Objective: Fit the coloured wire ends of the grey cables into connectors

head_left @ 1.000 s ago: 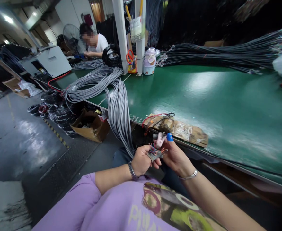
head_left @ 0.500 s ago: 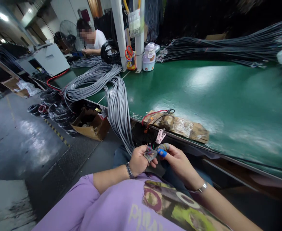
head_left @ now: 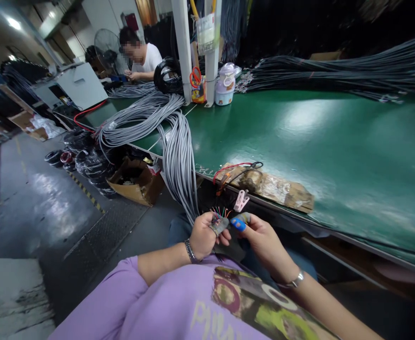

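Observation:
My left hand [head_left: 203,237] is closed on the end of a grey cable, and thin coloured wires [head_left: 221,211] fan upward from its grip. A grey cover wraps its thumb. Close beside it on the right, my right hand [head_left: 259,236] is pinched, thumb against forefinger, with a blue cover on the thumb and a greyish one on the forefinger. Whether a wire sits in that pinch is too small to see. A bundle of grey cables [head_left: 181,156] hangs over the bench edge and runs down behind my left hand.
A pink clip [head_left: 241,200] stands at the edge of the green bench [head_left: 264,127], by a taped wooden board [head_left: 281,190]. Grey cable coils [head_left: 136,120] and dark cable bundles [head_left: 328,75] lie farther back. A cardboard box [head_left: 133,184] is below left. Another person [head_left: 147,61] sits beyond.
The view has shifted slightly, so the bench appears farther right. The coloured wires now spread wider above my left hand, and my right fingertips have come slightly away from them.

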`<action>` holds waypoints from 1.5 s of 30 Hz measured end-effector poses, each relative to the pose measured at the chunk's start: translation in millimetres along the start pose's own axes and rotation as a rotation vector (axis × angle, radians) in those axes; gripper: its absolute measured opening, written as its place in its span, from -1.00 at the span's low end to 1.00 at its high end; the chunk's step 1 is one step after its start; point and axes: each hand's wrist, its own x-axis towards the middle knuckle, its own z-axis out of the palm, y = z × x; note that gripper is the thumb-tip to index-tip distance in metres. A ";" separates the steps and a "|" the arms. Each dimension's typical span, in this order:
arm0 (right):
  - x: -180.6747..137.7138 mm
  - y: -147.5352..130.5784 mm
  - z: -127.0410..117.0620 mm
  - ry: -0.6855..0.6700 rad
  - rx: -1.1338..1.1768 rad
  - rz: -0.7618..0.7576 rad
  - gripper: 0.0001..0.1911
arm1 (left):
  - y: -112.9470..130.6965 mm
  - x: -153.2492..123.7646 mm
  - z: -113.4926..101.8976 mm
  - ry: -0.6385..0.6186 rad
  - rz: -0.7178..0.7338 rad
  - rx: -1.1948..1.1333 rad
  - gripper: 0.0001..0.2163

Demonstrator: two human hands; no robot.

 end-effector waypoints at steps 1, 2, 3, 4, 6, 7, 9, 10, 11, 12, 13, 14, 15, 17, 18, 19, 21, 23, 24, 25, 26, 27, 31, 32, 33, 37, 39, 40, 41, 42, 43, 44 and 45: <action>-1.4 -0.3 0.1 0.001 0.000 -0.008 -0.63 | 0.9 -0.3 0.5 0.005 -0.005 -0.003 -0.59; -2.8 -0.5 0.1 -0.003 0.001 -0.010 -0.64 | 2.2 -0.6 1.0 0.010 -0.009 -0.007 -0.59; -3.9 -0.4 -0.1 -0.012 0.004 -0.005 -0.65 | 3.8 -0.9 1.4 0.014 -0.012 -0.012 -0.58; -4.6 0.1 -0.6 -0.022 0.013 0.008 -0.65 | 5.5 -1.3 1.6 0.017 -0.013 -0.018 -0.58; -4.2 1.9 -2.7 -0.027 0.063 0.040 -0.65 | 8.9 -1.8 1.2 0.022 -0.009 -0.037 -0.58; -3.0 2.9 -4.4 -0.011 0.113 0.052 -0.65 | 10.4 -1.9 0.6 0.023 -0.007 -0.052 -0.58; 0.8 4.0 -8.9 0.025 0.245 0.083 -0.65 | 12.6 -2.2 -1.5 0.013 0.000 -0.081 -0.58; 3.0 3.8 -11.3 0.027 0.308 0.105 -0.66 | 13.3 -2.4 -2.8 0.000 0.001 -0.090 -0.58; 5.0 2.8 -13.5 0.009 0.357 0.133 -0.69 | 13.6 -2.6 -4.0 -0.019 0.000 -0.090 -0.58; 6.8 1.2 -15.3 -0.031 0.383 0.168 -0.73 | 13.7 -2.9 -5.1 -0.041 -0.005 -0.082 -0.58; 8.1 -0.9 -16.5 -0.086 0.390 0.202 -0.74 | 13.6 -3.3 -6.0 -0.064 -0.015 -0.066 -0.58; 9.0 -3.2 -17.0 -0.138 0.387 0.227 -0.72 | 13.4 -3.8 -6.5 -0.087 -0.030 -0.046 -0.57; 9.7 -5.5 -16.8 -0.181 0.378 0.244 -0.67 | 13.1 -4.3 -6.9 -0.107 -0.047 -0.026 -0.56; 10.8 -8.7 -14.9 -0.220 0.358 0.259 -0.63 | 12.7 -5.4 -7.0 -0.138 -0.077 0.012 -0.55; 11.6 -9.3 -13.5 -0.217 0.350 0.260 -0.64 | 12.5 -5.9 -6.9 -0.154 -0.087 0.029 -0.55; 12.6 -9.3 -12.0 -0.206 0.338 0.260 -0.65 | 12.3 -6.3 -6.9 -0.171 -0.094 0.047 -0.56; 14.8 -7.9 -9.4 -0.179 0.302 0.238 -0.65 | 11.7 -6.6 -7.0 -0.199 -0.108 0.080 -0.58; 16.9 -6.0 -7.0 -0.163 0.259 0.191 -0.65 | 10.5 -6.0 -7.1 -0.224 -0.128 0.105 -0.61; 17.5 -5.5 -5.7 -0.156 0.236 0.166 -0.65 | 9.7 -5.4 -7.1 -0.237 -0.140 0.113 -0.63; 17.9 -5.4 -4.2 -0.148 0.216 0.148 -0.65 | 8.8 -4.5 -6.9 -0.251 -0.156 0.121 -0.65; 17.9 -5.8 -2.5 -0.142 0.197 0.137 -0.65 | 7.9 -3.4 -6.5 -0.270 -0.176 0.127 -0.66; 17.8 -6.5 -0.5 -0.140 0.179 0.133 -0.65 | 7.1 -2.4 -6.1 -0.292 -0.200 0.131 -0.66; 17.6 -6.6 4.3 -0.160 0.152 0.151 -0.66 | 5.5 -0.7 -4.4 -0.345 -0.264 0.116 -0.64; 18.3 -4.8 3.2 -0.153 0.168 0.160 -0.66 | 5.8 -1.2 -4.4 -0.340 -0.264 0.102 -0.63; 19.3 -2.3 0.8 -0.138 0.199 0.174 -0.67 | 6.5 -2.0 -4.6 -0.329 -0.259 0.085 -0.62; 25.8 10.3 -17.1 -0.053 0.395 0.270 -0.68 | 13.6 -5.2 -5.4 -0.255 -0.210 0.011 -0.57; 29.0 12.1 -24.5 -0.028 0.457 0.323 -0.69 | 18.9 -4.8 -4.2 -0.212 -0.188 -0.021 -0.54; 30.3 10.9 -26.2 -0.039 0.471 0.341 -0.67 | 21.7 -3.9 -2.9 -0.197 -0.180 -0.036 -0.53; 31.3 8.3 -26.5 -0.069 0.474 0.349 -0.64 | 24.4 -2.4 -1.1 -0.192 -0.175 -0.049 -0.53; 32.0 4.9 -25.5 -0.113 0.466 0.342 -0.61 | 27.0 -0.6 0.9 -0.196 -0.169 -0.063 -0.53; 32.4 1.1 -23.4 -0.157 0.446 0.316 -0.58 | 29.3 1.6 3.2 -0.206 -0.163 -0.080 -0.53; 32.5 -2.5 -20.7 -0.182 0.411 0.272 -0.57 | 31.4 4.0 5.4 -0.219 -0.158 -0.099 -0.53; 32.4 -5.4 -17.7 -0.177 0.365 0.211 -0.57 | 33.0 6.4 7.6 -0.231 -0.155 -0.121 -0.53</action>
